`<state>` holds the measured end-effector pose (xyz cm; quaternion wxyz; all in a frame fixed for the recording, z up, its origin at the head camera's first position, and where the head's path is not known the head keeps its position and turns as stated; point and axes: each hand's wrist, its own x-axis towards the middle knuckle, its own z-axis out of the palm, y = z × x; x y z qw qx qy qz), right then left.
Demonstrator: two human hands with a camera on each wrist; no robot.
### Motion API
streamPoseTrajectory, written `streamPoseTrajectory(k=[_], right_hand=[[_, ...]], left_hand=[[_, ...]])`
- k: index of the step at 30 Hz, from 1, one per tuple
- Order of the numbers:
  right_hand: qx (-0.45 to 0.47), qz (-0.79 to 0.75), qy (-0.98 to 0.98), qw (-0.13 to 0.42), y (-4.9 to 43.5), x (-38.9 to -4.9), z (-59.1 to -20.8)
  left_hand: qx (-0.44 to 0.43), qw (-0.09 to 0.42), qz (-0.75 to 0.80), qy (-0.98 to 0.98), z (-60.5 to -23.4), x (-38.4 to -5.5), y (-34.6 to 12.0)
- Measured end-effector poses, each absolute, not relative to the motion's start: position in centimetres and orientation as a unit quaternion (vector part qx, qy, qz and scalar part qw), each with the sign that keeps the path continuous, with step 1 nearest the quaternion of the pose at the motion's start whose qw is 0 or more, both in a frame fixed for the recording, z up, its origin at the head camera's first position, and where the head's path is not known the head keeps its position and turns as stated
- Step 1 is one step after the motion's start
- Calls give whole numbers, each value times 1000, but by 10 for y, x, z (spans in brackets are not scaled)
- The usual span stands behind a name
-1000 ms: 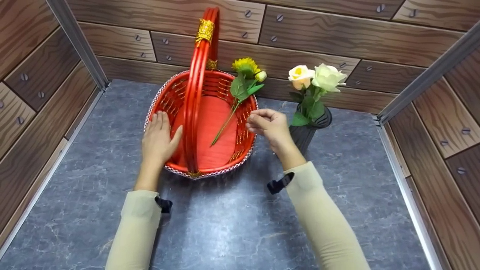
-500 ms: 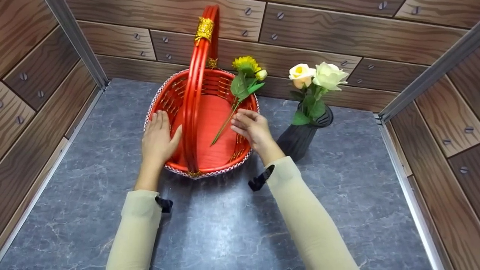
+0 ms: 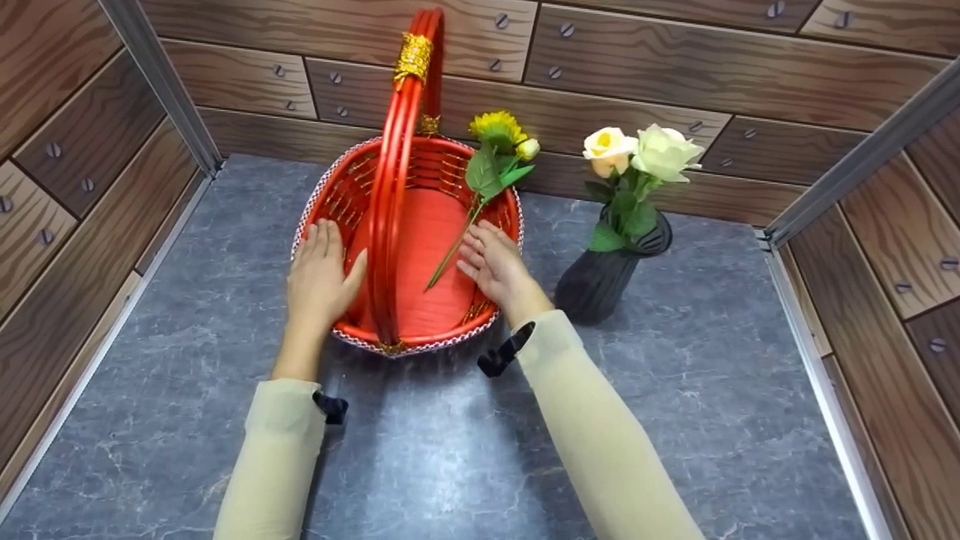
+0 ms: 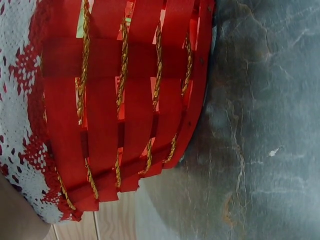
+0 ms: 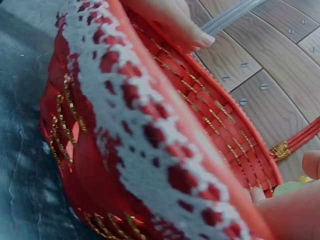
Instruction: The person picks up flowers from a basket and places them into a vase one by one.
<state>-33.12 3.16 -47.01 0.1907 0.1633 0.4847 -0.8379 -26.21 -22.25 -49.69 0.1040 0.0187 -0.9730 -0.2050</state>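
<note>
A red woven basket (image 3: 431, 322) with a white lace rim and a tall gold-wrapped handle (image 3: 397, 150) stands in the head view's middle. On its left rim rests my left hand (image 3: 319, 277), fingers straight and thumb spread. My right hand (image 3: 502, 270) is over the right rim, fingers loosely bent beside a green stem and holding nothing visible. That stem belongs to a yellow flower (image 3: 496, 129) with a pale bud, which leans on the basket's back right rim. In the left wrist view the basket's woven side (image 4: 115, 100) fills much of the frame.
Right of the basket stands a dark ribbed vase (image 3: 600, 281), tilted in view, holding a peach rose (image 3: 609, 148) and a pale green-white rose (image 3: 666, 154). Wood-patterned panels (image 3: 675, 60) enclose the grey marbled surface (image 3: 420, 465) at the back and sides.
My right hand has moved left from outside the right rim to over it, and its fingers have loosened from a pinch-like pose. The left hand and the flowers stay in place.
</note>
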Motion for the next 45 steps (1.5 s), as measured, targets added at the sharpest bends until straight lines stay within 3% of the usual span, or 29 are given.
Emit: streamPoseTrajectory(k=[5,15,45], right_hand=[[168,-834,486,198,29,-336,-474],[186,-835,477,204,26,-342,-483],[211,-832,483,171,18,-348,-487]], left_hand=[[15,120,-204,-972,-496,-263,-223],[18,99,-203,-974,-498,-261,-221],[24,87,-190,-978,-496,-262,-223]])
